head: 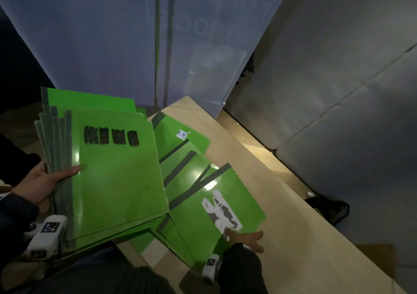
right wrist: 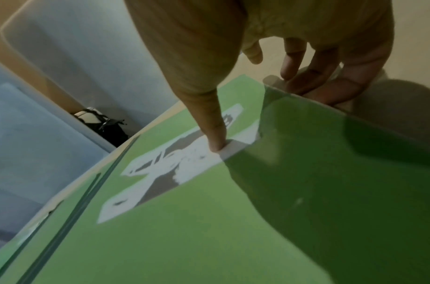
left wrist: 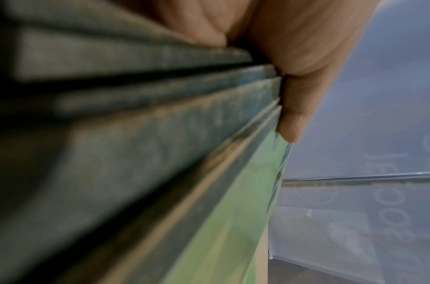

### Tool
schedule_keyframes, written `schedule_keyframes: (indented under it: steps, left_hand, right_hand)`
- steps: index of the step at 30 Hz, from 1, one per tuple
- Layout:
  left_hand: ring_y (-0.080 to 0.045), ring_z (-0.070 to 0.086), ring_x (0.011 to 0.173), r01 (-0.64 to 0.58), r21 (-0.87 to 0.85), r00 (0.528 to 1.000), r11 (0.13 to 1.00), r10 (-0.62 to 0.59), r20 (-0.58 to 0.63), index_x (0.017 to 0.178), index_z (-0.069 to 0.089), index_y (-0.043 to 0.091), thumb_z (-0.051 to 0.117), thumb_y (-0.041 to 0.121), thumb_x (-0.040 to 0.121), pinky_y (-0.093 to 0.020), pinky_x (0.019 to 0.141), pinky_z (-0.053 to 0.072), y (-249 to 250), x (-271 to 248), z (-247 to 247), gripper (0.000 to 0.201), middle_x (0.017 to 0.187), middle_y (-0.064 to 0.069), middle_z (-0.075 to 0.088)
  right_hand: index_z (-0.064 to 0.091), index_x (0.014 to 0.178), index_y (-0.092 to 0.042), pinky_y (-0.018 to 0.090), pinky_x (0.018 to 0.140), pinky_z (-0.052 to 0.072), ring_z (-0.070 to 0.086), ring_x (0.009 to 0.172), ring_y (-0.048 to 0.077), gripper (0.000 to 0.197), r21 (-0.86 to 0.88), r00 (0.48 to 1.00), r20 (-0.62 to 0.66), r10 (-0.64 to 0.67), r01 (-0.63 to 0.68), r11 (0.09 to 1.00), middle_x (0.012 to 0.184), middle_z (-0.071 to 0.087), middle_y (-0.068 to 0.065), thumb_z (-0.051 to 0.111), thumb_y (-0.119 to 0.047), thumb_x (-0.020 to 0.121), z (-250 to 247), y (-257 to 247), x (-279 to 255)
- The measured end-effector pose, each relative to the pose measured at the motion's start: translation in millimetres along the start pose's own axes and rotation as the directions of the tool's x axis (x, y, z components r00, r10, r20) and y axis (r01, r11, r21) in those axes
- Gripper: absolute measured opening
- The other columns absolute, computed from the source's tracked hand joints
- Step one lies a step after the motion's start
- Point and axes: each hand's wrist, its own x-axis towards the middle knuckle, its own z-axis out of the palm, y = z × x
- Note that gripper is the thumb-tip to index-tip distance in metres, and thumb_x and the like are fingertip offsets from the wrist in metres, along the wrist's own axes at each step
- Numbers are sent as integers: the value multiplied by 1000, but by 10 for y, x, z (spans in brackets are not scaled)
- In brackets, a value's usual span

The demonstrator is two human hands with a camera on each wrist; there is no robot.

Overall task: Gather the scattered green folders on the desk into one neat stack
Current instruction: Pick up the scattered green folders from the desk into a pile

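At the far left, the left hand (head: 42, 182) grips a gathered bundle of green folders (head: 117, 176) by its spine side, thumb lying across the top cover and the other fingers hidden under the bundle. The left wrist view shows the thumb (left wrist: 303, 76) pressed against the stepped grey spine strips (left wrist: 160, 119), which are not flush with one another. The bundle is lifted and tilted, its long axis running from the person's lap up toward the wall, spines to the left; the top cover bears black scribbled marks (head: 111, 138).

Right of the bundle, more loose folders (head: 180, 158) lie fanned and overlapping on the pale wooden surface (head: 293, 226), their grey spines slanting from lower left to upper right. One of them carries a small white label (head: 181, 134).

Farthest right in the fan is a folder with a torn white patch (head: 222, 212). The right hand (head: 248, 239) holds its near corner: in the right wrist view the thumb (right wrist: 209, 115) presses down on the white patch (right wrist: 184, 173) while the other fingers (right wrist: 313, 80) curl beneath the raised, bent corner.

Beyond the surface's right edge a black object (head: 329, 210) sits on the floor beside grey cushions (head: 338, 113).
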Motion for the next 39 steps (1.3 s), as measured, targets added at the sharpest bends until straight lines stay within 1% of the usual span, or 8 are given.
schedule_keyframes:
  steps: [10,14,20,23,30,34,36,39]
  left_hand:
    - [-49,60,104,-20,21,999,1000,19,45,120,59,17,84,23,65,-64,87,47,108,-64,29,61,116,-25,64]
    - [-45,63,103,-47,49,991,998,40,130,123,58,15,74,10,77,-61,90,47,177,-79,85,49,116,-23,66]
    - [-18,67,64,-107,131,973,986,77,217,107,58,0,62,-5,84,-26,59,57,244,-250,528,24,80,-14,68]
    - [-9,68,53,-114,144,943,983,62,326,95,60,5,53,-11,87,-20,47,54,311,-340,759,20,71,-5,75]
    - [-3,67,55,-224,176,917,959,146,370,91,61,9,73,-6,74,-17,50,52,421,-453,824,25,69,4,76]
    - [-12,71,61,-159,130,956,979,120,268,102,61,6,69,-12,74,-25,50,56,391,-378,598,34,75,-1,77]
    - [-23,72,68,-135,117,974,984,110,199,104,62,2,68,-12,75,-36,58,60,391,-334,409,33,78,-9,77]
    - [-42,68,85,-90,65,993,994,84,88,112,63,2,71,-8,76,-67,77,52,406,-250,41,38,97,-25,72]
  right_hand:
    - [60,123,-9,52,93,53,65,105,37,34,549,939,146,-312,185,815,118,69,16,66,-8,90,-738,48,-443]
    - [61,120,-12,38,64,64,68,95,29,34,689,838,228,-496,221,690,111,72,13,65,-12,87,-1122,-47,-821]
    - [62,128,-21,57,101,51,66,115,33,41,634,647,401,-648,315,707,120,74,8,64,-4,91,-325,-448,-1217]
    - [30,154,-33,56,117,32,39,144,30,75,511,596,563,-572,292,808,152,43,1,66,-16,91,82,-612,-1461]
    - [25,138,-66,70,114,27,33,146,36,85,459,558,559,-613,407,789,163,31,9,74,-30,79,535,-697,-1550]
    - [31,145,-44,58,112,38,39,134,23,73,420,524,579,-625,466,779,143,41,-3,70,-19,89,578,-801,-1670]
    - [45,132,-39,48,106,48,52,127,24,47,258,464,549,-696,697,669,143,50,1,61,-15,95,630,-820,-1583]
    - [40,141,-41,57,115,35,32,144,33,67,-281,322,618,-717,943,180,156,36,1,57,-3,88,703,-810,-1329]
